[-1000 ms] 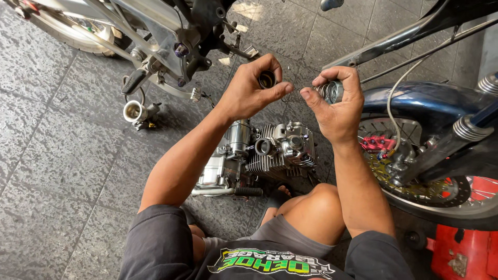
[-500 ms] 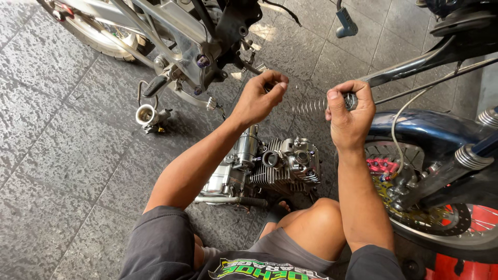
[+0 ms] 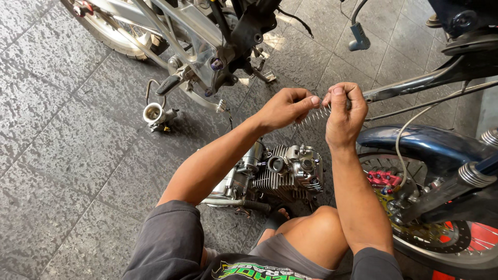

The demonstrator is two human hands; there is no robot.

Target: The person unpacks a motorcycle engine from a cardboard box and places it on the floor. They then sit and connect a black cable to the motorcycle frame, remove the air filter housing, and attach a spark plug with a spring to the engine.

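Observation:
My left hand (image 3: 284, 107) and my right hand (image 3: 343, 115) are raised close together above a silver motorcycle engine (image 3: 277, 173) that lies on the floor. Both pinch a thin metal coil spring (image 3: 313, 117); its coils show between and below the fingertips. My bare knee (image 3: 316, 228) is just below the engine.
A motorcycle frame with footpeg (image 3: 207, 57) stands at the top. A loose carburettor (image 3: 155, 114) lies on the grey tiled floor (image 3: 62, 155) to the left. On the right are a blue fender (image 3: 430, 142), a rear wheel with sprocket (image 3: 430, 233) and a shock absorber (image 3: 474, 171).
My hands came closer together, so the spring that was stretched between them half a second ago is now short. The view shifted slightly.

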